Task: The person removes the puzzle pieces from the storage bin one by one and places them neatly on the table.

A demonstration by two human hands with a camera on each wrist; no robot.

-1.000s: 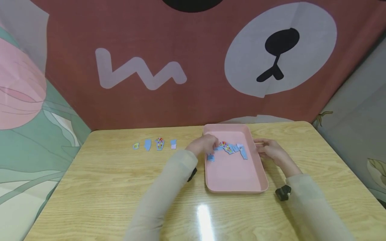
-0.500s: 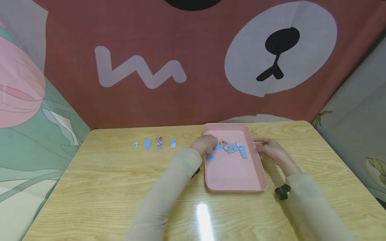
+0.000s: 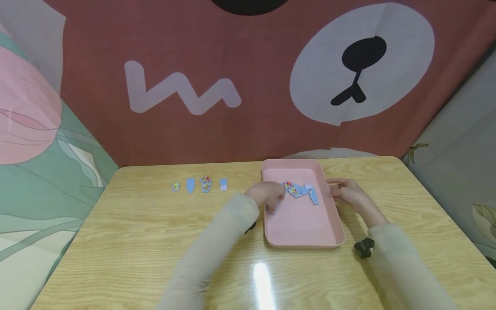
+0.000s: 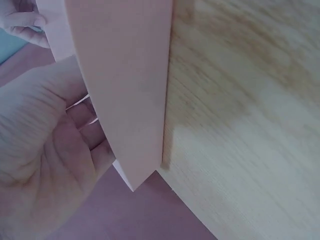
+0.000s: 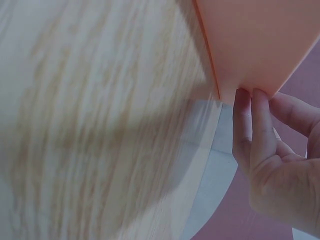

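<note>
A pink tray lies on the wooden table, right of the middle. My left hand reaches over its left wall, fingers curled down around a small blue puzzle piece, which they mostly cover. In the left wrist view the tray wall hides the fingertips of that hand. Right of it in the tray lies a row of puzzle pieces: a multicoloured one and blue ones. My right hand rests its nearly straight fingers against the outer right wall, as the right wrist view shows with the fingertips.
Left of the tray several puzzle pieces stand in a spaced row on the table: a small yellow-green one, a blue one, a multicoloured one and a blue-and-lilac one. A printed cloth hangs behind the table edge.
My left hand has shifted slightly toward me and right inside the tray, now covering the blue piece that showed at the lower left. The right hand and the tray stay put.
</note>
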